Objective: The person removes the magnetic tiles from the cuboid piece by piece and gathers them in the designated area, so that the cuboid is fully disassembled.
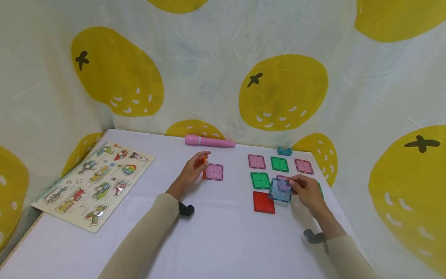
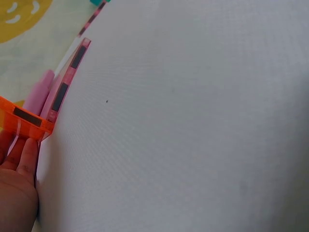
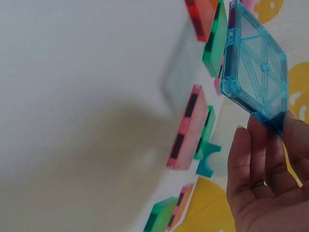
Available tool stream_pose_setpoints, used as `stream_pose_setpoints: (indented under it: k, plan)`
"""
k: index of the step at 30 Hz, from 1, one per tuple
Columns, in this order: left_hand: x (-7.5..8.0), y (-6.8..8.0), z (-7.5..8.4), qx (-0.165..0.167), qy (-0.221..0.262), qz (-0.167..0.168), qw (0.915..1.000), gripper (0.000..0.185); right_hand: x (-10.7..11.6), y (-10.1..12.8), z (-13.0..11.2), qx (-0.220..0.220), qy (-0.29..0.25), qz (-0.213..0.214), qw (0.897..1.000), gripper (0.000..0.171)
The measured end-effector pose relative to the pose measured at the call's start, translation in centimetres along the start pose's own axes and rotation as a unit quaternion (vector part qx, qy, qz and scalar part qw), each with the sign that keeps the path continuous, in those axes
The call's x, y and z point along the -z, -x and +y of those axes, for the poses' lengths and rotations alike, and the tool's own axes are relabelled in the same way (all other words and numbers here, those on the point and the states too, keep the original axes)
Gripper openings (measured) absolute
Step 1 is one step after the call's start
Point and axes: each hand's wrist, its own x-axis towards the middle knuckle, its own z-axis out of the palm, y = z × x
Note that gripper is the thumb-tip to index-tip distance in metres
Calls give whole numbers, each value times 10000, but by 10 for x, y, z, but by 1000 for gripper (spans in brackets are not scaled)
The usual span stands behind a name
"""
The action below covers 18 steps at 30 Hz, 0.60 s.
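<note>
My left hand (image 1: 193, 168) holds an orange tile (image 1: 204, 166) upright against the left edge of a pink tile (image 1: 214, 172) lying flat on the white table (image 1: 216, 232). In the left wrist view the orange tile (image 2: 26, 118) meets the pink tile (image 2: 65, 87) edge-on beside my fingers (image 2: 21, 154). My right hand (image 1: 306, 190) pinches a translucent blue tile (image 1: 280, 190), lifted and tilted over the group of flat tiles. The blue tile (image 3: 256, 72) shows in the right wrist view, held at its corner by my fingers (image 3: 263, 164).
Flat tiles lie at the right: pink (image 1: 256, 161), green (image 1: 280, 164), pink (image 1: 304, 166), green (image 1: 260, 180), red (image 1: 263, 202). A pink pen (image 1: 209, 141) and a teal block (image 1: 284, 151) sit at the back. A picture puzzle board (image 1: 95, 182) lies at the left edge.
</note>
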Motion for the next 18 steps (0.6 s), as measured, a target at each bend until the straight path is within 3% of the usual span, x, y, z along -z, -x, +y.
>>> stream_pose_setpoints:
  k: [18]
  plan:
    - [-1,0,1,9,84,-15,10000,45,16,5,45,-676,224,-271,9971,33]
